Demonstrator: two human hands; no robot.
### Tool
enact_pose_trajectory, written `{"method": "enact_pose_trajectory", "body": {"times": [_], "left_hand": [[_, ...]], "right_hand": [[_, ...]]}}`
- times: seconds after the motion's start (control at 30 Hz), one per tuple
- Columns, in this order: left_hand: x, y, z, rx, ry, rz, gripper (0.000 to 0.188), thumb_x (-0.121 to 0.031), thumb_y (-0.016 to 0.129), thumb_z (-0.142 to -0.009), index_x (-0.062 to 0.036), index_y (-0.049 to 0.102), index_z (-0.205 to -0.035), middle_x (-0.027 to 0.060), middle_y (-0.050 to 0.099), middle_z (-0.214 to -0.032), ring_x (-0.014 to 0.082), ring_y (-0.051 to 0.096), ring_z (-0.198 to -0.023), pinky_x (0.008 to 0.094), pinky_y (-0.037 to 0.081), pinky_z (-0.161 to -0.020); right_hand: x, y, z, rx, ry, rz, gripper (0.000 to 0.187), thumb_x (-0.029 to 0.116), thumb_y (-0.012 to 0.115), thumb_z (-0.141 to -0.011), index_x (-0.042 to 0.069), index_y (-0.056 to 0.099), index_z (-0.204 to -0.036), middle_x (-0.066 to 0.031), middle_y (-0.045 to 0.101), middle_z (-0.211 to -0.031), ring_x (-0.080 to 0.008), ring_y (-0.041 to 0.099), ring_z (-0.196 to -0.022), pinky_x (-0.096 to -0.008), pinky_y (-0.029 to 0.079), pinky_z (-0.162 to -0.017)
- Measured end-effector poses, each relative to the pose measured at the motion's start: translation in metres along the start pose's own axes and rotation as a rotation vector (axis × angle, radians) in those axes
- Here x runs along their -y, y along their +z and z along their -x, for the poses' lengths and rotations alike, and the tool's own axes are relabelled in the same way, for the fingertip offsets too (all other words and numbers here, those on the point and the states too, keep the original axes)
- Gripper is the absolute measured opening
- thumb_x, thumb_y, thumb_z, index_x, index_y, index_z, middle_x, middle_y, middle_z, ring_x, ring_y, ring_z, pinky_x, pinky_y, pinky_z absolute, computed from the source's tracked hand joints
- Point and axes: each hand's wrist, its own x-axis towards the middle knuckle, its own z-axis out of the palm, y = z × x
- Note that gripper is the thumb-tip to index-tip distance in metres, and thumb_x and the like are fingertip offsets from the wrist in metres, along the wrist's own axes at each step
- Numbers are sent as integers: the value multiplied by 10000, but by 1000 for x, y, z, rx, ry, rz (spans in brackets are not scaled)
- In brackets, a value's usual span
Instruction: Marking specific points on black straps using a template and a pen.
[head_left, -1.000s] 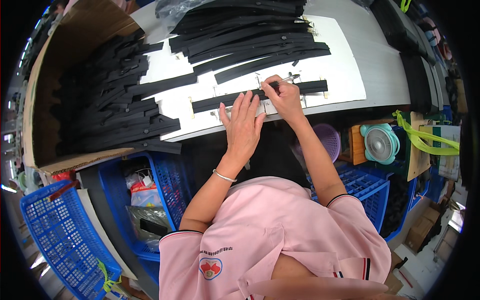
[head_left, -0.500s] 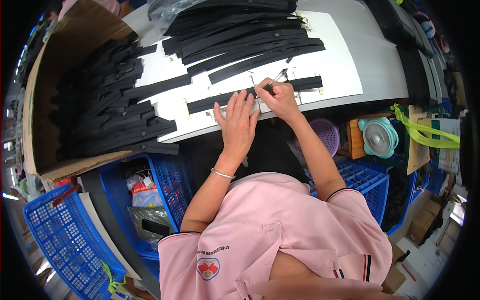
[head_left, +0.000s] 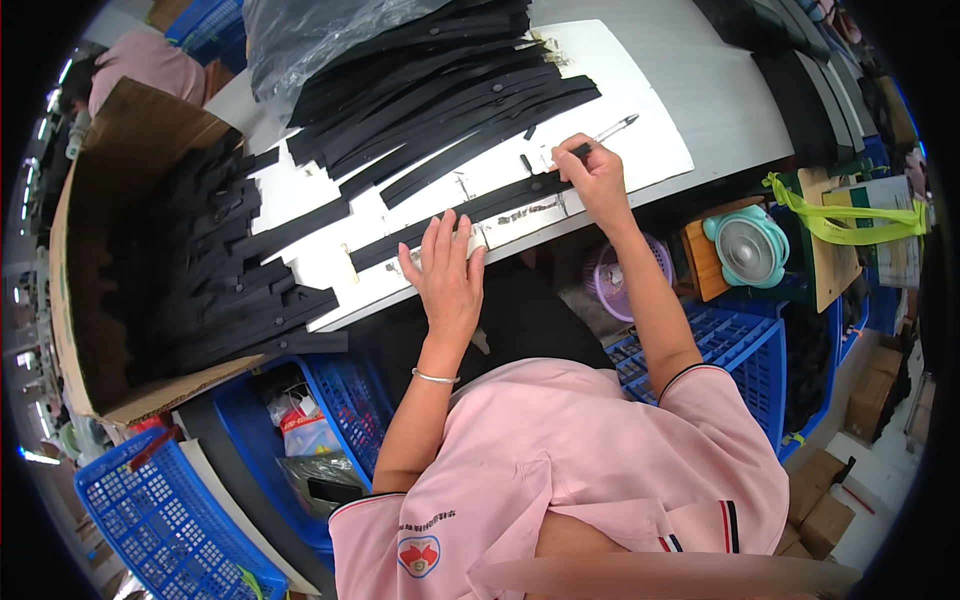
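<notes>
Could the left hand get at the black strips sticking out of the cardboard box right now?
Probably yes: the black strips end left of the left hand, with mostly bare white board between, and the right hand is off to the other side.

black strip [head_left: 505,199] is looking like matt cloth from here | bag [head_left: 310,45] is glinting, crinkled plastic | box [head_left: 160,110] is baring matt cardboard | bangle [head_left: 436,379] is shining, smooth metal
</notes>
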Motion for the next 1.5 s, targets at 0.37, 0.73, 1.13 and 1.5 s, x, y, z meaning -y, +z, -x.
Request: {"method": "enact_pose_trajectory", "body": {"times": [0.37,0.73,1.13,1.5], "left_hand": [[-27,7,-24,-77,77,123,398,-175,725,-925,-99,652,-1309,72,595,-1404,272,499,-1345,541,174,-1196],[-59,50,-75,-150,154,245,146,-133,753,-870,-92,762,-1010,37,665,-1104,235,590,-1086,487,286,-1130],[-61,51,-75,-191,168,226,149,-118,766,-840,-95,762,-987,30,659,-1077,235,584,-1038,432,347,-1051],[-59,49,-72,-147,162,242,225,-135,750,-847,-115,745,-1070,74,637,-1203,275,570,-1174,579,254,-1145]], "right_hand": [[-27,-8,1,-17,-66,111,147,123,693,-952,-9,693,-888,-13,668,-685,-28,546,-600,-228,427,-536],[-30,-4,2,-1,-125,116,147,110,692,-951,-24,698,-893,-21,661,-689,-41,520,-570,-255,407,-508],[-32,-11,6,33,-165,170,145,112,690,-919,-9,677,-839,-44,600,-633,-63,491,-537,-271,399,-497],[-32,-19,6,145,-149,204,151,85,658,-920,-8,662,-800,-61,656,-678,-79,585,-625,-267,456,-579]]}}
